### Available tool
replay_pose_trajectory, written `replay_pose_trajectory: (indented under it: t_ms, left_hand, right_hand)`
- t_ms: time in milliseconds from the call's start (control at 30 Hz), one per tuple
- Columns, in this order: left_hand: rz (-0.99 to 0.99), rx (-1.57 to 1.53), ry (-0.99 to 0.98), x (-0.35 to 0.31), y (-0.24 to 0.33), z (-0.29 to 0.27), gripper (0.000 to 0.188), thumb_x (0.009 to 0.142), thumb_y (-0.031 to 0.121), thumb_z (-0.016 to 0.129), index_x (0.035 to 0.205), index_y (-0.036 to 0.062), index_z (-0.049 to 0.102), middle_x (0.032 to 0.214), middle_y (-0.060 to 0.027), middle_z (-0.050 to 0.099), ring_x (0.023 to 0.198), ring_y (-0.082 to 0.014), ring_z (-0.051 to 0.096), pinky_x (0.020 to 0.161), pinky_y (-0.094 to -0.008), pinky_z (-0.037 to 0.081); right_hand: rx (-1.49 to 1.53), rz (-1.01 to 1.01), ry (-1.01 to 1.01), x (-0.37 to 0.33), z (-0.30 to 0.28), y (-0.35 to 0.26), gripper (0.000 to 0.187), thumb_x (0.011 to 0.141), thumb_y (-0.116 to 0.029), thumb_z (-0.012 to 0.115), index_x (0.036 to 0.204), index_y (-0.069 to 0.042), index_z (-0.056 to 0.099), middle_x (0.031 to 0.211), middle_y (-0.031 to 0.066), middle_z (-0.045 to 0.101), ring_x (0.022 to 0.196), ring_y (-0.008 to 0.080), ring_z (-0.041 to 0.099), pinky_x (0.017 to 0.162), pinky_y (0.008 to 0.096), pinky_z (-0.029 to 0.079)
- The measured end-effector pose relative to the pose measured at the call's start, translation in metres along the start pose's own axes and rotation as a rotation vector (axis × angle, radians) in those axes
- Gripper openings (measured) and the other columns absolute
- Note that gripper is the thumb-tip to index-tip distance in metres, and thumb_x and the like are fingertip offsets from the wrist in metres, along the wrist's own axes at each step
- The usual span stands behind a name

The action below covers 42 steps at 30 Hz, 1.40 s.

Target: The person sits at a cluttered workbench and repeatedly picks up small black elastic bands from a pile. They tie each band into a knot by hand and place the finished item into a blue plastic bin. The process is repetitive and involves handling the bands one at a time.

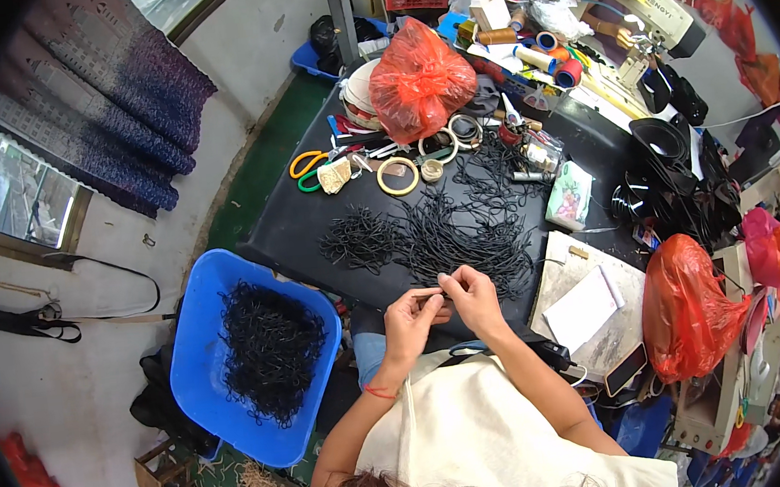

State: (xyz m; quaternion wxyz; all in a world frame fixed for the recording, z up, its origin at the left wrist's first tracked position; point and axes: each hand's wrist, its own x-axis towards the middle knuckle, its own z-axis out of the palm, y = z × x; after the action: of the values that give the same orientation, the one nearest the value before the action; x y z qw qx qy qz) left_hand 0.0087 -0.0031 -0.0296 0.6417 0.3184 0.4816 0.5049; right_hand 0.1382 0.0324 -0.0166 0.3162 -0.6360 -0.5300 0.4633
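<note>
Near the middle of the frame, the left hand [409, 325] and right hand [475, 303] angle inward, fingertips nearly meeting, each grip's hold impossible to tell, just below the black cords [459, 237], while the surface [289, 232] shows bare toward its lower-left corner, beside the blue tub [194, 358].

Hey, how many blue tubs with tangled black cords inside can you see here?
1: the blue tub at left, beside the black table, with the black cords heaped inside. Others may be hidden.
</note>
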Motion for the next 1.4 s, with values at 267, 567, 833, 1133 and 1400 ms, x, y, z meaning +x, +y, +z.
replay_pose_trajectory:
  t_ms: [267,567,833,1133,1400]
  left_hand:
    - [0.176,1.035,0.450,0.117,-0.003,-0.077,0.032,0.076,0.026,0.067,0.100,0.0062,0.062,0.124,-0.0152,0.046,0.121,-0.0333,0.035,0.097,-0.0433,0.031]
    - [0.440,1.056,0.220,0.088,-0.046,-0.071,0.027,0.079,0.015,0.061,0.103,0.0031,0.061,0.115,-0.0163,0.054,0.118,-0.0360,0.041,0.101,-0.0430,0.031]
    - [0.494,1.148,-0.090,0.069,-0.005,-0.014,0.023,0.085,0.021,0.055,0.103,0.0084,0.064,0.106,-0.0099,0.061,0.119,-0.0304,0.044,0.102,-0.0590,0.017]
    - [0.045,0.438,-0.117,0.042,0.025,-0.004,0.017,0.088,0.009,0.054,0.099,0.0003,0.063,0.083,-0.0061,0.066,0.074,-0.0130,0.064,0.064,-0.0236,0.051]
    - [-0.259,-0.252,-0.041,0.042,0.022,-0.003,0.017,0.090,0.017,0.056,0.102,0.0057,0.060,0.095,-0.0054,0.063,0.086,-0.0136,0.063,0.069,-0.0224,0.053]
  right_hand:
    - [-0.703,-0.188,-0.128,0.083,0.014,0.107,0.024,0.076,-0.027,0.066,0.086,-0.006,0.061,0.088,0.0146,0.059,0.087,0.0336,0.057,0.074,0.0428,0.047]
    - [-0.875,-0.362,-0.029,0.090,0.023,0.122,0.009,0.078,-0.013,0.060,0.083,-0.007,0.056,0.080,0.0100,0.060,0.082,0.0301,0.057,0.071,0.0420,0.042]
    - [-0.546,-0.647,-0.005,0.045,-0.026,0.035,0.008,0.083,-0.010,0.055,0.090,-0.006,0.055,0.079,0.0105,0.055,0.077,0.0277,0.055,0.071,0.0392,0.041]
    - [-0.313,-0.643,0.324,0.035,-0.041,-0.007,0.009,0.080,-0.004,0.061,0.089,-0.003,0.058,0.077,0.0107,0.054,0.063,0.0265,0.056,0.056,0.0339,0.046]
    - [-0.064,-0.512,0.179,0.026,-0.001,-0.023,0.012,0.079,0.000,0.058,0.091,-0.001,0.062,0.079,0.0122,0.055,0.066,0.0255,0.056,0.059,0.0324,0.045]
